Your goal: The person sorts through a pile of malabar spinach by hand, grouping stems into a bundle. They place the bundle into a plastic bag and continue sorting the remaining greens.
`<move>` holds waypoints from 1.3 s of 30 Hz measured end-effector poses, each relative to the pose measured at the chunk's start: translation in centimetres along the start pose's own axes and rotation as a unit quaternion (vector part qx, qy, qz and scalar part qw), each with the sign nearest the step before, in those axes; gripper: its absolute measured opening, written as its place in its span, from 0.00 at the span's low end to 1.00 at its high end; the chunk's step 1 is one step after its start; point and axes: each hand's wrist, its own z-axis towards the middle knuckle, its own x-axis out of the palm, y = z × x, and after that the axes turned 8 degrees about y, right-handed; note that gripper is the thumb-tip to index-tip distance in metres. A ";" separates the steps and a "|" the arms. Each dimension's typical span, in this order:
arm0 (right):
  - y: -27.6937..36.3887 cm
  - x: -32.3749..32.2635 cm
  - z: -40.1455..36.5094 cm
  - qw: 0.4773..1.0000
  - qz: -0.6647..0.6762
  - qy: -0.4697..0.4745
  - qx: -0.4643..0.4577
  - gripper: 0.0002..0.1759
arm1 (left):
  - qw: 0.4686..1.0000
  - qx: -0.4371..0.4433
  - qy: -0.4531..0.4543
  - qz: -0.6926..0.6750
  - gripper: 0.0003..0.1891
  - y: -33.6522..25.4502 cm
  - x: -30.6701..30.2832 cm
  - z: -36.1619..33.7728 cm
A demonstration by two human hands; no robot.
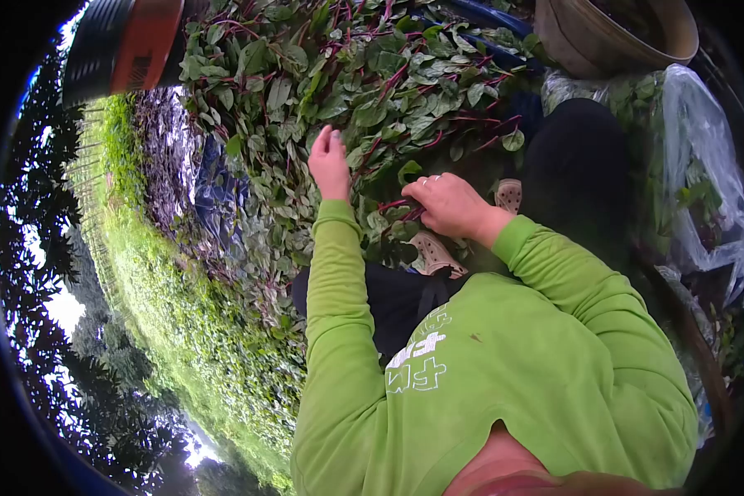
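My right hand (450, 204), with a ring on one finger, is closed around a few dark red stems (401, 207) with green leaves, just above my shoes. To its left, my left hand (331, 169) is raised over the heap with fingertips stretched out and slightly apart; nothing shows in it. Beneath and beyond both hands lies a large heap of red-stemmed leafy greens (372, 91), like Malabar spinach. My tan clogs (432, 252) sit at the near edge of the heap, between my bent knees.
A pale bucket (587, 41) stands at the far right, near a clear plastic bag (703, 157) with greens. A black and orange-red container (140, 50) is at the far left. Blue sheeting (219, 182) lies left of the heap, beside growing plants (198, 322).
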 end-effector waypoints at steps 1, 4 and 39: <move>-0.5 0.3 0.1 1.000 -0.016 -0.007 0.012 0.29 | 0.992 0.016 0.082 0.098 0.15 -0.3 2.6 1.5; -1.1 0.3 0.0 0.995 -0.038 -0.006 0.092 0.31 | 0.912 0.239 0.112 0.314 0.10 1.0 10.5 6.5; -0.8 -0.8 0.5 0.980 -0.157 -0.120 -0.026 0.05 | 0.833 0.250 0.168 0.464 0.05 -2.8 -3.1 -3.7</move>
